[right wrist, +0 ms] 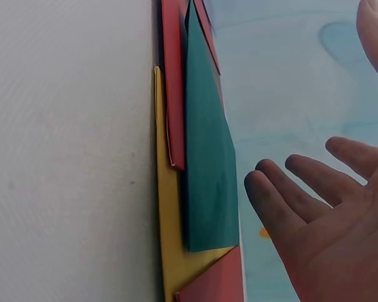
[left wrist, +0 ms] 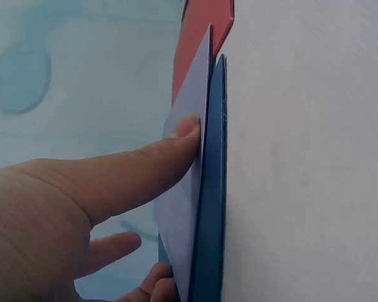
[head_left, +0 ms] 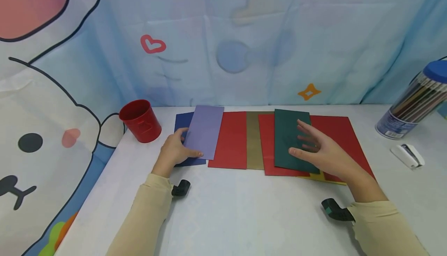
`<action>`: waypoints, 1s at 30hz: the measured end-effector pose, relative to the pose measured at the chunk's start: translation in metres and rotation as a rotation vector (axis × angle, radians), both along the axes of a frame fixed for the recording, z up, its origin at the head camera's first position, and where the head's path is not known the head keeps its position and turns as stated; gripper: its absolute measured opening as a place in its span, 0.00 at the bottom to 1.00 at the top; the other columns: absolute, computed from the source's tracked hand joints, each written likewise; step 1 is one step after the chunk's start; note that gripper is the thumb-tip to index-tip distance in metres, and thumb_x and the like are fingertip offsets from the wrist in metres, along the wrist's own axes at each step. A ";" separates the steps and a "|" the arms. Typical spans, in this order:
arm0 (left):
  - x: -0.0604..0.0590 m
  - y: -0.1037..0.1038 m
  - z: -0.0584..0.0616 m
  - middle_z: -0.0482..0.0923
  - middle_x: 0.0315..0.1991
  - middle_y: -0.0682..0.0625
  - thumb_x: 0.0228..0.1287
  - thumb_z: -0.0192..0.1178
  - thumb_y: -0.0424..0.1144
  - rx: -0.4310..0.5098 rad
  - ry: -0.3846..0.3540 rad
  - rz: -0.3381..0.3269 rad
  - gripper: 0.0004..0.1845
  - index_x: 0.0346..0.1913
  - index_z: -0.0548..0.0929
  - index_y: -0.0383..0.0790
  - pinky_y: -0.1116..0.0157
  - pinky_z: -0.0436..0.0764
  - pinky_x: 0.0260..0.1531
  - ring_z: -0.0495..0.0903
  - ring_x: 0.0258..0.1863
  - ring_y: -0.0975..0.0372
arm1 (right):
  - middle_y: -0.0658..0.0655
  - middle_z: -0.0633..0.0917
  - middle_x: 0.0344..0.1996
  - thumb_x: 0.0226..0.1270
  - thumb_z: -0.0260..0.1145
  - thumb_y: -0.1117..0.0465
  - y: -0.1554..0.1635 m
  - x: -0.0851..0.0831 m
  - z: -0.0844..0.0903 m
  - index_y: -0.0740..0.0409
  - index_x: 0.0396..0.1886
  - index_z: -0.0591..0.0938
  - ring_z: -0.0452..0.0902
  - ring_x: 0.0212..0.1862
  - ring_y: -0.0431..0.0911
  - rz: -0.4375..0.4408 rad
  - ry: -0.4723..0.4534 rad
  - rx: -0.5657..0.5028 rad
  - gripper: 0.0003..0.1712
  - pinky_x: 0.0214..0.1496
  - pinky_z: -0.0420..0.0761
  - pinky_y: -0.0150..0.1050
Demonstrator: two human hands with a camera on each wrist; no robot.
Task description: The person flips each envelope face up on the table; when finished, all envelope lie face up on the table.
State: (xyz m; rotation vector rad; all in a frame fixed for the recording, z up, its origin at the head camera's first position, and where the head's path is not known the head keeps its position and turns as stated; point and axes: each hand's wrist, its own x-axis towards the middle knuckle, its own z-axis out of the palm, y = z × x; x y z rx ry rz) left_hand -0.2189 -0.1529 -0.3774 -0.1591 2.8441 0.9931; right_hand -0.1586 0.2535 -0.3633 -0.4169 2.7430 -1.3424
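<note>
Several coloured paper sheets lie fanned on the white table. My left hand pinches the near corner of a lavender sheet, thumb on top and fingers underneath. This lavender sheet overlaps a dark blue sheet. My right hand hovers with fingers spread over a dark green sheet, holding nothing. Under the green sheet lie red sheets and a yellow one. Between the hands are another red sheet and an olive-gold strip.
A red metal cup stands at the back left beside the blue sheet. A tube of coloured pencils leans at the far right, with a small white device in front of it. A printed cloth backdrop hangs behind the table.
</note>
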 end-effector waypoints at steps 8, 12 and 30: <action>0.000 0.003 0.001 0.73 0.63 0.37 0.48 0.81 0.46 -0.024 -0.027 0.001 0.55 0.77 0.60 0.42 0.35 0.58 0.63 0.70 0.63 0.45 | 0.70 0.58 0.75 0.67 0.72 0.49 -0.001 -0.001 -0.003 0.56 0.82 0.49 0.61 0.69 0.71 -0.002 -0.010 0.036 0.55 0.61 0.69 0.67; -0.002 0.001 -0.001 0.64 0.70 0.36 0.48 0.81 0.43 0.046 -0.027 -0.027 0.60 0.80 0.53 0.49 0.37 0.63 0.63 0.66 0.66 0.42 | 0.69 0.58 0.76 0.67 0.73 0.50 -0.001 -0.002 -0.004 0.57 0.82 0.49 0.61 0.69 0.71 0.008 0.000 0.031 0.55 0.61 0.68 0.67; 0.000 -0.010 0.007 0.65 0.71 0.47 0.54 0.77 0.39 0.428 -0.128 -0.218 0.39 0.70 0.75 0.54 0.46 0.70 0.62 0.64 0.69 0.50 | 0.71 0.61 0.74 0.64 0.75 0.50 -0.002 -0.002 -0.005 0.57 0.81 0.51 0.62 0.69 0.71 0.005 -0.004 0.037 0.56 0.61 0.68 0.67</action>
